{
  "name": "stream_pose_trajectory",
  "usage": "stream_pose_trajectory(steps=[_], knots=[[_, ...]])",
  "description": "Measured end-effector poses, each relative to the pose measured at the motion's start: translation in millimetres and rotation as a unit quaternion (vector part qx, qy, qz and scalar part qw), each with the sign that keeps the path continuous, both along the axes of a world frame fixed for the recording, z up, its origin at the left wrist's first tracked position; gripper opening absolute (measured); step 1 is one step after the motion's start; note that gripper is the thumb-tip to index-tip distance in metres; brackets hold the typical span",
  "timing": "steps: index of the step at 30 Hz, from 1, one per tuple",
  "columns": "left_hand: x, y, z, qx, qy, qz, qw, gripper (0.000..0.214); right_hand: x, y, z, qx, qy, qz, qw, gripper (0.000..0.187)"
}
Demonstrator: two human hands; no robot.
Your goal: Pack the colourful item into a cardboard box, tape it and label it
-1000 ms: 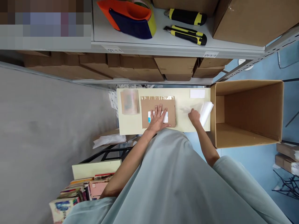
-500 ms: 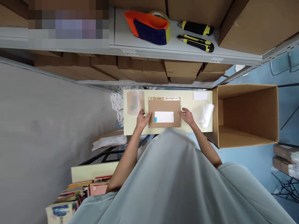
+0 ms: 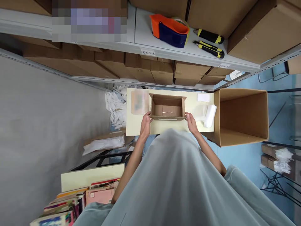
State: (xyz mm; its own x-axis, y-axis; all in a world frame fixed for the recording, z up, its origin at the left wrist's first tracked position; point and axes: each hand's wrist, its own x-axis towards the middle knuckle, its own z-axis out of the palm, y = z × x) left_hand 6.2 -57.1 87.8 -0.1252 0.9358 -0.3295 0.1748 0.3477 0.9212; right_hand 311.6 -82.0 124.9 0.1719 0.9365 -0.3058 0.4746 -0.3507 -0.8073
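At nine o'clock from the small carton (image 3: 168, 108): translucent packet (image 3: 140, 103), flat.
Eight: left hand (image 3: 145, 125), thumb and fingers closed on the carton's near left corner.
Centre: the small carton, mouth upward, over the cream tabletop (image 3: 133, 127).
Four: right hand (image 3: 192, 123), fingers closed on its near right corner.
Between two and three: white card (image 3: 203, 97).
Three: white roll (image 3: 210, 116); beyond, large carton (image 3: 244, 116).

Left hand (image 3: 145, 126) and right hand (image 3: 192, 125) have got a small open cardboard box (image 3: 167, 100) by its lower corners, pretty much mid-frame, with a big open carton (image 3: 246, 110) off right and a tape dispenser (image 3: 172, 34) up top.
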Motion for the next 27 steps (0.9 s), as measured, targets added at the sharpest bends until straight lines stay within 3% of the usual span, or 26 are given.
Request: stream_pose_trajectory(steps=[3,5,9,13,18,22,27], knots=[[-6,-1,-9.1,-0.044,0.011,-0.011,0.999,0.059,-7,-2,-3.4,-0.047,0.047,-0.037,0.997,0.063],[-8,3,-9.0,-0.031,0.027,0.000,0.999,0.057,-12,2,-0.5,-0.069,0.019,-0.052,0.996,0.058],[-7,18,4.3,0.008,0.091,0.005,0.996,0.060,-21,15,10.0,-0.069,-0.109,-0.030,0.991,0.056],[-16,33,12.7,0.013,0.118,0.009,0.993,0.032,-8,21,12.0,-0.032,-0.124,0.003,0.992,0.028],[-45,37,-0.3,-0.042,0.037,0.119,0.991,0.025,23,6,2.5,-0.038,-0.042,-0.082,0.995,0.035],[-55,31,-14.0,-0.059,-0.008,0.134,0.989,0.030,25,-1,-6.4,-0.029,0.034,-0.100,0.994,0.046],[-69,31,-27.1,-0.083,-0.063,0.112,0.988,0.035,15,3,-4.1,-0.022,-0.072,-0.118,0.990,0.048]])
